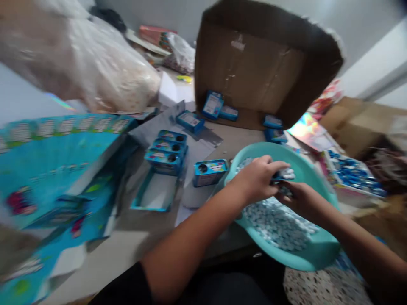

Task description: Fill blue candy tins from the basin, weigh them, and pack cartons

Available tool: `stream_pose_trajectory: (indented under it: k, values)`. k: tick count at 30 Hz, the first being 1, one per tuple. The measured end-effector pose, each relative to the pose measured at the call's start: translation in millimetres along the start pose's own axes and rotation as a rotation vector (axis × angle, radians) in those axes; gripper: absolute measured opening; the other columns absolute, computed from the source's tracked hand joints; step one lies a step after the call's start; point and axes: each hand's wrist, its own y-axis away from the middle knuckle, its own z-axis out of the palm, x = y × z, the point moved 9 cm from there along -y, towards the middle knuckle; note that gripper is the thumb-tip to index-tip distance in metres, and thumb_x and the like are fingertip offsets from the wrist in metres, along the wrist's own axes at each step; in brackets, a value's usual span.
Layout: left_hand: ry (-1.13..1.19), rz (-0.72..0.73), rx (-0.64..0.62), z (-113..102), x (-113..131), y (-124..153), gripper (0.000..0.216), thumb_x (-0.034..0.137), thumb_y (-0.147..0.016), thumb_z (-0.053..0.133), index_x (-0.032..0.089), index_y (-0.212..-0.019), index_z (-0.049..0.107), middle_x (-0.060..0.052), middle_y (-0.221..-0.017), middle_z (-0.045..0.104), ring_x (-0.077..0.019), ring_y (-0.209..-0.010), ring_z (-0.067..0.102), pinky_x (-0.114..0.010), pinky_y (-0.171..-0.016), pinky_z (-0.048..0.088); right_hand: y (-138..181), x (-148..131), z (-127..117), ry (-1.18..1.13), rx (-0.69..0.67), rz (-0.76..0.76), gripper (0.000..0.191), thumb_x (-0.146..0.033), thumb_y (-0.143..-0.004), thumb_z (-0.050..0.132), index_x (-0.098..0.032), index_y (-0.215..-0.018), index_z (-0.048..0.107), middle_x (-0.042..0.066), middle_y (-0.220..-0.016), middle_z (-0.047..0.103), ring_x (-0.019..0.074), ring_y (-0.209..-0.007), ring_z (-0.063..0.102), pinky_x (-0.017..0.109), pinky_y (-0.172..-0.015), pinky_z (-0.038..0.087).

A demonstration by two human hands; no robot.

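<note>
Pellets [282, 226], white and loose, lie heaped in the turquoise basin [324, 252] right of centre, so plenty appear left to handle. Above them, the person's left hand [259, 180] has its fingers curled around a small blue box [276, 176] with pellets at its top; the right hand [297, 199] meets it from below, its finger grip too blurred to tell. Left of centre, three holed boxes [165, 156] fill only the far end of a tray [149, 208]; one lone box [208, 174] stands outside.
</note>
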Motion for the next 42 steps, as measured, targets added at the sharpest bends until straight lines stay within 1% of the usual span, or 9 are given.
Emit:
stream_pose_trajectory:
  k: [3, 6, 10, 14, 21, 26, 29, 35, 42]
  values:
    - [0.006, -0.033, 0.038, -4, -2, 1, 0.051, 0.014, -0.076, 0.058, 0.022, -0.125, 0.058, -0.007, -0.108, 0.057, -0.0213, -0.097, 0.058, -0.036, -0.090, 0.049, 9, -6, -24, -0.196, 0.092, 0.160, 0.027, -0.045, -0.082, 0.065, -0.019, -0.079, 0.067, 0.002, -0.059, 0.061, 0.0147, -0.050, 0.053, 0.026, -0.046, 0.040]
    - [0.007, -0.053, 0.010, 0, -6, -2, 0.045, 0.014, -0.075, 0.057, 0.022, -0.119, 0.057, -0.006, -0.102, 0.056, -0.0220, -0.092, 0.057, -0.038, -0.085, 0.048, 8, -3, -45, -0.563, 0.335, 0.242, 0.028, -0.045, -0.078, 0.070, -0.018, -0.079, 0.063, -0.002, -0.054, 0.055, 0.0090, -0.043, 0.043, 0.020, -0.039, 0.030]
    - [-0.019, -0.027, -0.063, 10, -4, -5, 0.043, 0.012, -0.075, 0.055, 0.022, -0.116, 0.056, -0.006, -0.100, 0.055, -0.0229, -0.095, 0.056, -0.040, -0.086, 0.047, -1, -14, -64, -0.984, 0.636, 0.103, 0.019, -0.038, -0.079, 0.064, -0.019, -0.079, 0.059, -0.006, -0.051, 0.049, 0.0075, -0.041, 0.039, 0.017, -0.037, 0.026]
    - [-0.008, -0.038, -0.069, 13, -7, -4, 0.040, 0.013, -0.075, 0.055, 0.021, -0.115, 0.052, -0.007, -0.103, 0.057, -0.0240, -0.099, 0.056, -0.040, -0.089, 0.046, -10, -27, -63, -1.203, 0.789, 0.054, 0.018, -0.037, -0.079, 0.061, -0.021, -0.079, 0.052, -0.007, -0.057, 0.045, 0.0069, -0.046, 0.041, 0.015, -0.040, 0.031]
    - [0.047, -0.048, -0.086, 15, -11, -4, 0.044, 0.015, -0.075, 0.054, 0.018, -0.117, 0.043, -0.012, -0.112, 0.061, -0.0267, -0.104, 0.059, -0.040, -0.089, 0.048, -12, -39, -52, -1.093, 0.848, 0.105, 0.022, -0.044, -0.084, 0.051, -0.024, -0.077, 0.045, -0.005, -0.061, 0.044, 0.0110, -0.050, 0.045, 0.020, -0.042, 0.033]
    - [0.073, -0.048, -0.082, 16, -11, -4, 0.073, 0.015, -0.077, 0.056, 0.019, -0.144, 0.030, -0.016, -0.134, 0.056, -0.0289, -0.122, 0.055, -0.042, -0.100, 0.047, -12, -40, -46, -1.035, 0.863, 0.138, 0.021, -0.044, -0.084, 0.048, -0.024, -0.080, 0.050, -0.004, -0.061, 0.050, 0.0126, -0.050, 0.046, 0.024, -0.045, 0.036]
    - [0.059, -0.034, -0.080, 16, -9, -4, 0.080, 0.018, -0.077, 0.059, 0.019, -0.150, 0.026, -0.015, -0.142, 0.052, -0.0302, -0.129, 0.051, -0.045, -0.107, 0.043, -10, -38, -44, -1.046, 0.922, 0.134, 0.021, -0.042, -0.080, 0.055, -0.022, -0.078, 0.054, -0.004, -0.060, 0.054, 0.0111, -0.050, 0.047, 0.022, -0.048, 0.038]
    - [0.019, -0.071, -0.151, 16, -6, -6, 0.047, 0.021, -0.080, 0.058, 0.014, -0.127, 0.055, -0.013, -0.113, 0.062, -0.0297, -0.107, 0.059, -0.045, -0.093, 0.048, -11, -38, -40, -1.076, 0.923, 0.097, 0.019, -0.037, -0.080, 0.059, -0.019, -0.076, 0.055, -0.003, -0.062, 0.058, 0.0097, -0.051, 0.048, 0.021, -0.049, 0.038]
    - [0.063, -0.094, -0.158, 16, -8, -7, 0.023, 0.024, -0.079, 0.059, 0.019, -0.101, 0.064, -0.008, -0.101, 0.061, -0.0254, -0.096, 0.060, -0.039, -0.084, 0.047, -11, -41, -40, -1.042, 0.880, 0.080, 0.015, -0.032, -0.079, 0.058, -0.019, -0.072, 0.055, -0.002, -0.066, 0.059, 0.0108, -0.056, 0.051, 0.021, -0.051, 0.042]
